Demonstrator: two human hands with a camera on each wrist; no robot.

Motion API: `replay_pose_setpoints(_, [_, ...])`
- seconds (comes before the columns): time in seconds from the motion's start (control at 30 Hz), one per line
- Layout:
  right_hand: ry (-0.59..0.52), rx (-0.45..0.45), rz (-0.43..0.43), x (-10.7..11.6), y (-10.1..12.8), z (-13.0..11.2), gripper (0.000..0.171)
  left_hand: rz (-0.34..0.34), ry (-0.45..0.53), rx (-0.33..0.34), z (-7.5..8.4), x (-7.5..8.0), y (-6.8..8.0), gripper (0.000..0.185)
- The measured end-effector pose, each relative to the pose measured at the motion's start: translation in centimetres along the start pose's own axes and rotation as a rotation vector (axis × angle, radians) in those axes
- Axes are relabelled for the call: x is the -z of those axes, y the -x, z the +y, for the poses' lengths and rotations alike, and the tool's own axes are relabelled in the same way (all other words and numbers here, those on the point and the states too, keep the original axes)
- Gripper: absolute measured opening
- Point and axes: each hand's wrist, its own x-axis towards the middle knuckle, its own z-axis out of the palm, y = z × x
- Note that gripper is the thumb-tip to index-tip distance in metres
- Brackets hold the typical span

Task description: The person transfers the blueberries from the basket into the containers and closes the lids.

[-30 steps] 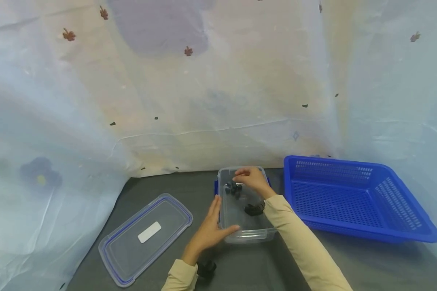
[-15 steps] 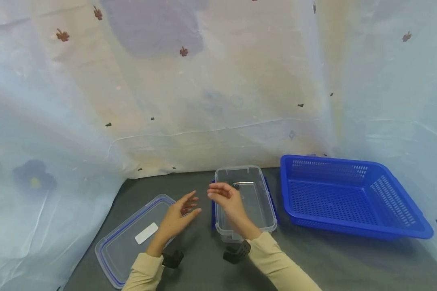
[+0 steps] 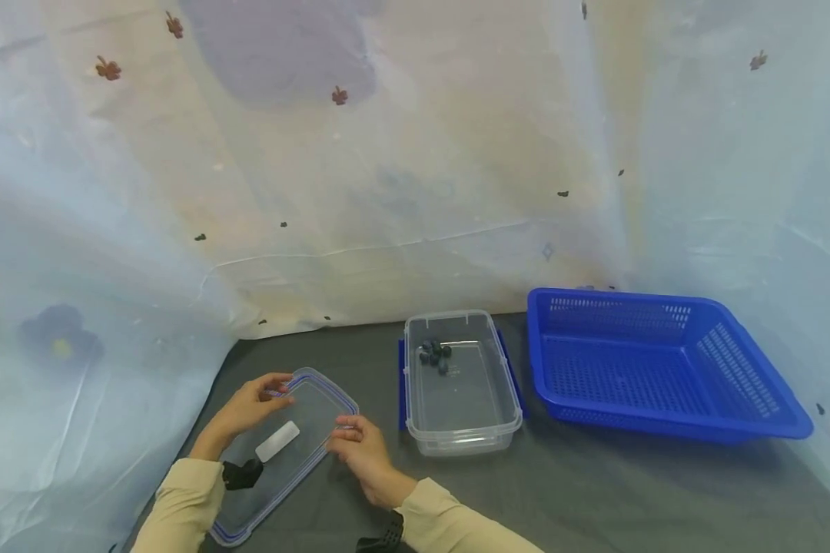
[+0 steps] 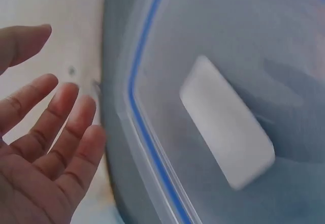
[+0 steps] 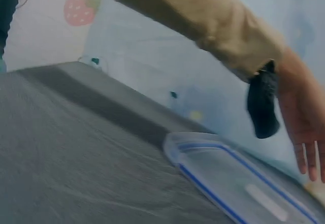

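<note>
A clear rectangular lid [image 3: 318, 399] with a blue seal and a white label [image 3: 277, 442] lies on the grey table. My left hand [image 3: 249, 407] is over its far left edge; in the left wrist view, its fingers [image 4: 76, 127] are spread and loosely bent, holding nothing. At the lid's right edge is my right hand [image 3: 365, 457], fingers loosely bent with tips right at the rim. To the right stands an uncovered clear plastic container [image 3: 466, 442] with blue side clips. Several small dark oval pieces, like grapes [image 3: 434, 353], lie inside it towards the far left.
A blue perforated plastic basket [image 3: 664, 438] stands right of the container. Patterned plastic sheeting [image 3: 401, 177] rises behind and at both sides of the grey table [image 3: 595, 499]. Black devices are strapped at both wrists.
Both hands have moved left to the lid: the right from inside the container, the left from the container's near left side. The dark pieces and container are now uncovered by the hands.
</note>
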Motion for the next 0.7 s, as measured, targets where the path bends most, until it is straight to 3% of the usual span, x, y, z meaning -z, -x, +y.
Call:
replay_pose_setpoints(0.3, [0.030,-0.093,0.059,-2.6,1.1,1.7,0.057,0.025,-0.146,0.160,-3.3,1.6,0.5,0.058])
replay_pose_setpoints(0.53, [0.056,-0.127,0.048,-3.1,1.6,2.3,0.060,0.003,-0.228,0.207,-4.9,2.6,0.9,0.055])
replay_pose_setpoints(0.7, [0.054,-0.112,0.068,-3.3,1.8,2.7,0.062,-0.025,-0.196,0.231,-5.5,2.7,1.2,0.055])
